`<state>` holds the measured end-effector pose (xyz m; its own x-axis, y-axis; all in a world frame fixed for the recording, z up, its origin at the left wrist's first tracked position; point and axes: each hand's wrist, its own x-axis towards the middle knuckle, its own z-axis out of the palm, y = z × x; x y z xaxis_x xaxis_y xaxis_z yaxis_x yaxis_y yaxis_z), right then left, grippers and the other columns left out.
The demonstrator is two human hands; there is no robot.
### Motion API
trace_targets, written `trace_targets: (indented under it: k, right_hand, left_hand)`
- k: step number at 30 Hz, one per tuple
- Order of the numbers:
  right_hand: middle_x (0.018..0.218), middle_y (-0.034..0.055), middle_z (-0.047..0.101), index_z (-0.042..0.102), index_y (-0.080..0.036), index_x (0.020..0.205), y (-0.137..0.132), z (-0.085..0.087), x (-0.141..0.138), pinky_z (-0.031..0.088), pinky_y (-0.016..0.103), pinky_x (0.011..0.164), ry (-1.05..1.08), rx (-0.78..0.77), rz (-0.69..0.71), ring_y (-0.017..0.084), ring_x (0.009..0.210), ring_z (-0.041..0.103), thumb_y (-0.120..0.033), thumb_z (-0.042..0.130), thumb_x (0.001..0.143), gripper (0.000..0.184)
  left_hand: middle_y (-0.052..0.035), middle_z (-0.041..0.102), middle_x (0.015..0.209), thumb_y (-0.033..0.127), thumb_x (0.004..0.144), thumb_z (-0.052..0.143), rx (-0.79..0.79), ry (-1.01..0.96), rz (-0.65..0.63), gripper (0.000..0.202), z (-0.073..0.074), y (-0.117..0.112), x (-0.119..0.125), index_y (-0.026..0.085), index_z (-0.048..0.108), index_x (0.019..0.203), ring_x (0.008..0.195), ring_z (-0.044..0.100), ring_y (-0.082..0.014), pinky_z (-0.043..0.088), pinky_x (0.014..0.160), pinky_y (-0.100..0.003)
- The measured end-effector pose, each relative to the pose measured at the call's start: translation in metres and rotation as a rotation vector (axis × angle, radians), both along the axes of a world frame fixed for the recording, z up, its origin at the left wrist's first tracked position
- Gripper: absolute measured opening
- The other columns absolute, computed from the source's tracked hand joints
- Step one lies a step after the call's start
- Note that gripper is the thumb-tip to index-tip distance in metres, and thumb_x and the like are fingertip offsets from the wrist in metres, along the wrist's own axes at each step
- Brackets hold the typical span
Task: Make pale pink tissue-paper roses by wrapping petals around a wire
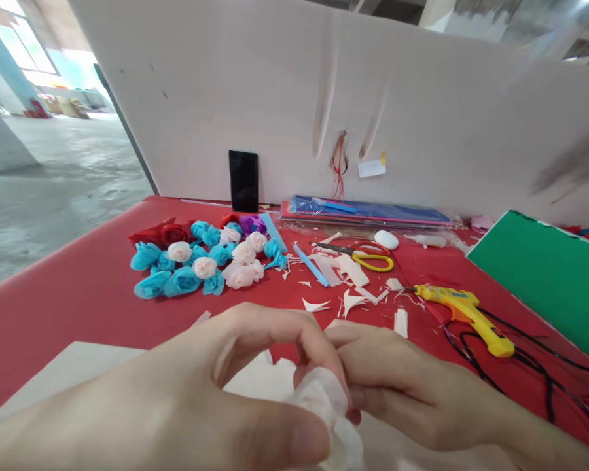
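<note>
Both my hands meet low in the middle of the view over a red table. My left hand pinches a crumpled piece of white crepe paper between thumb and fingers. My right hand closes on the same white paper from the right, its fingers curled against the left fingertips. A white sheet lies under my left hand.
A cluster of blue, white, red and purple paper flowers lies at the centre left. Yellow-handled scissors, a yellow glue gun with black cables, white paper scraps, a green board, stacked coloured sheets and a black phone against the white wall.
</note>
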<state>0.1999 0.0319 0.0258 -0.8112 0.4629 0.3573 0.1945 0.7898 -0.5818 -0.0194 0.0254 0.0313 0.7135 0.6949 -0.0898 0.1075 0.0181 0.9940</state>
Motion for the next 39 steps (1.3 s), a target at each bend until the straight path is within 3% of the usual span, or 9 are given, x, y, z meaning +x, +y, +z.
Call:
trace_targets:
  k: [3,6,12,17,27,33,39]
  right_hand:
    - [0.083,0.0024,0.066,0.063,-0.016,0.085,-0.004,0.001,-0.002,0.053,0.014,0.072,0.023,0.026,-0.033,0.008,0.078,0.063,-0.027,0.03,0.103,0.039]
    - [0.078,0.0016,0.066,0.06,-0.016,0.085,-0.008,0.0,-0.005,0.052,0.017,0.069,0.002,0.162,-0.112,0.01,0.071,0.061,-0.024,0.03,0.104,0.036]
    - [0.067,0.0018,0.063,0.054,-0.014,0.082,-0.012,-0.01,-0.007,0.048,0.021,0.059,0.018,0.431,-0.228,0.011,0.06,0.056,-0.023,0.025,0.105,0.038]
    - [0.07,0.0005,0.067,0.052,-0.016,0.094,-0.016,-0.013,-0.008,0.046,0.022,0.056,0.026,0.487,-0.278,0.011,0.06,0.059,-0.022,0.023,0.105,0.032]
    - [0.063,0.0023,0.064,0.056,-0.016,0.081,-0.02,-0.014,-0.01,0.045,0.026,0.052,0.012,0.597,-0.319,0.013,0.056,0.057,-0.017,0.023,0.104,0.04]
    - [0.062,0.003,0.061,0.057,-0.014,0.088,-0.016,-0.017,-0.01,0.046,0.031,0.054,0.016,0.662,-0.371,0.017,0.055,0.055,-0.008,0.034,0.099,0.026]
    - [0.064,0.0022,0.061,0.056,-0.013,0.1,-0.016,-0.017,-0.009,0.045,0.029,0.053,0.087,0.59,-0.398,0.016,0.055,0.055,-0.01,0.035,0.099,0.021]
  left_hand:
    - [0.0043,0.068,0.096,0.039,0.079,0.075,-0.2,-0.169,-0.11,0.02,-0.002,0.008,0.0,0.027,0.068,0.093,0.096,0.061,-0.0155,0.048,0.089,-0.023]
    - [0.0041,0.066,0.095,0.027,0.083,0.073,-0.26,-0.334,-0.197,0.014,-0.006,0.015,0.0,0.023,0.071,0.097,0.093,0.061,-0.011,0.048,0.085,-0.016]
    - [0.0041,0.066,0.094,0.022,0.084,0.071,-0.342,-0.393,-0.186,0.012,-0.007,0.017,-0.003,0.02,0.072,0.096,0.091,0.06,-0.012,0.047,0.08,-0.017]
    - [0.006,0.067,0.089,0.025,0.081,0.071,-0.337,-0.408,-0.111,0.01,-0.005,0.012,0.001,0.021,0.073,0.09,0.088,0.061,-0.0127,0.047,0.078,-0.019]
    - [0.0046,0.068,0.089,0.028,0.083,0.072,-0.339,-0.424,-0.126,0.013,-0.01,0.012,0.001,0.019,0.071,0.093,0.085,0.061,-0.0097,0.047,0.078,-0.017]
    - [0.0064,0.068,0.085,0.029,0.082,0.074,-0.333,-0.451,-0.061,0.013,-0.014,0.016,0.006,0.019,0.071,0.091,0.076,0.058,-0.005,0.044,0.07,-0.01]
    - [0.0045,0.065,0.08,0.03,0.079,0.076,-0.339,-0.455,0.001,0.014,-0.02,0.017,0.009,0.019,0.071,0.086,0.075,0.057,-0.0084,0.043,0.07,-0.015]
